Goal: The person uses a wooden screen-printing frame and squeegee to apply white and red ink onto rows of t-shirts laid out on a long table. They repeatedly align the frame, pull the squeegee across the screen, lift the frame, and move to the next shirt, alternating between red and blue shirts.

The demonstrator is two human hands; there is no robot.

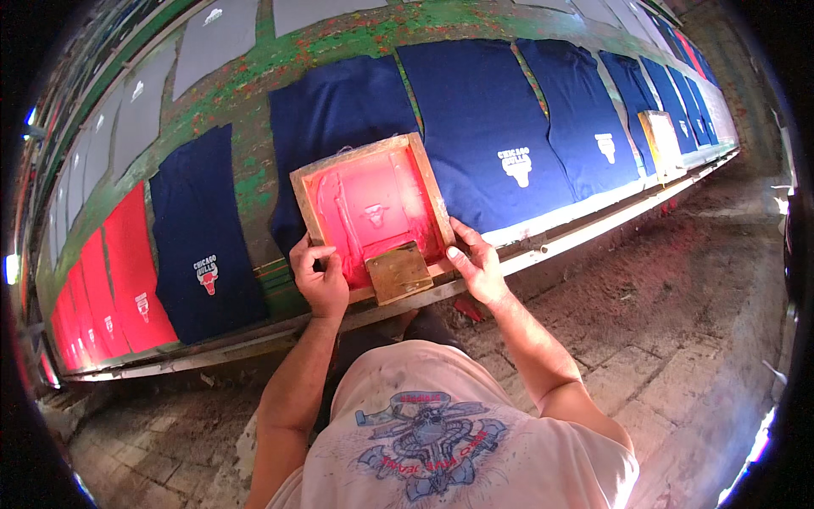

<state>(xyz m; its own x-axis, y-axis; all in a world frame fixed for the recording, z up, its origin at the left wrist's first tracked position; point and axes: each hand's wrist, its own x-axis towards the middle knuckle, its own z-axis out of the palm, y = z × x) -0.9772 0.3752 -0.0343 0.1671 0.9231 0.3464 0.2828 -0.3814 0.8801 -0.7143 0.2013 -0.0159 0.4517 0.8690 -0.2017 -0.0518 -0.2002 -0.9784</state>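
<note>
A wooden screen-printing frame lies tilted over a navy fabric piece on the long table. Red ink coats its mesh, where a small bull's-head shape shows near the middle. A wooden squeegee rests across the frame's near end. My left hand grips the near left corner with its fingers curled. At the near right corner my right hand holds the rail, thumb on top. The part of the fabric beneath the frame is hidden.
Left of the frame lies a navy piece with a white-and-red print, then several red pieces. To the right are navy pieces with white prints, and another frame standing near the edge. Grey pieces line the far side.
</note>
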